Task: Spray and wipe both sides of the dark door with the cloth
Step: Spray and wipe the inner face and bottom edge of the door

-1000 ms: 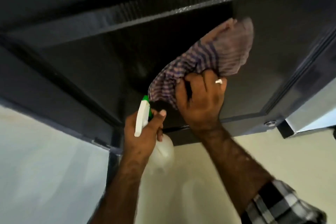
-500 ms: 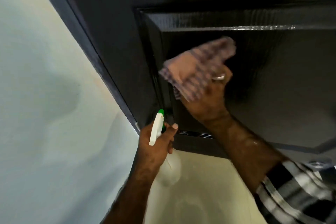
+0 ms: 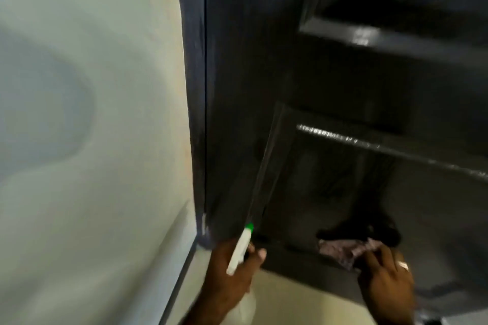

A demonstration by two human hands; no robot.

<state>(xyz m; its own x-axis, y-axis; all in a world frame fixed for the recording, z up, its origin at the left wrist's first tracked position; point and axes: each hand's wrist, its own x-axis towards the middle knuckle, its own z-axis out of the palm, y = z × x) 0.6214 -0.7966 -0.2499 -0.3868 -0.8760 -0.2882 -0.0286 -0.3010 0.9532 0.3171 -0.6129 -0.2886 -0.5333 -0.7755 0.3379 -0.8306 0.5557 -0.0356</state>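
Checked cloth (image 3: 346, 249) now sits low on the dark door (image 3: 330, 187), having dropped from the upper part of the panel; the wiping seems to be nearing this panel's bottom edge. It lies just above the right hand (image 3: 385, 277), pinched under the fingers. Left hand (image 3: 232, 269) grips the spray bottle (image 3: 239, 253), nozzle beside the door's edge.
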